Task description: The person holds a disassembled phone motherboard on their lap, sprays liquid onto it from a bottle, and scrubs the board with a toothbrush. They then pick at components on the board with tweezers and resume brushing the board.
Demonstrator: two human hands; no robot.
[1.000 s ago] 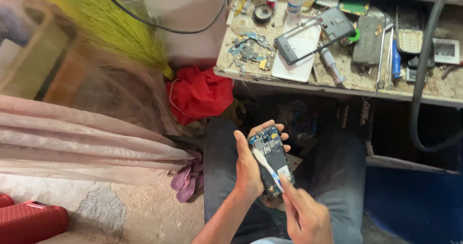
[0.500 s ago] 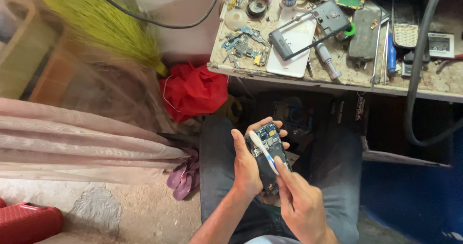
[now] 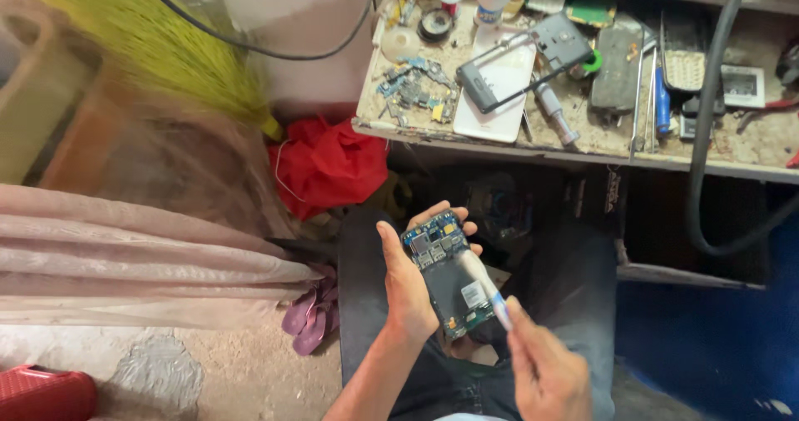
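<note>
Left hand (image 3: 408, 292) gripping opened phone (image 3: 445, 275) — upright, right hand (image 3: 545, 371) brushing

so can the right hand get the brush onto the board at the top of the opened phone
Probably yes. The right hand holds the brush over the opened phone; the left hand holds only its edges, leaving the circuit board uncovered.
</note>
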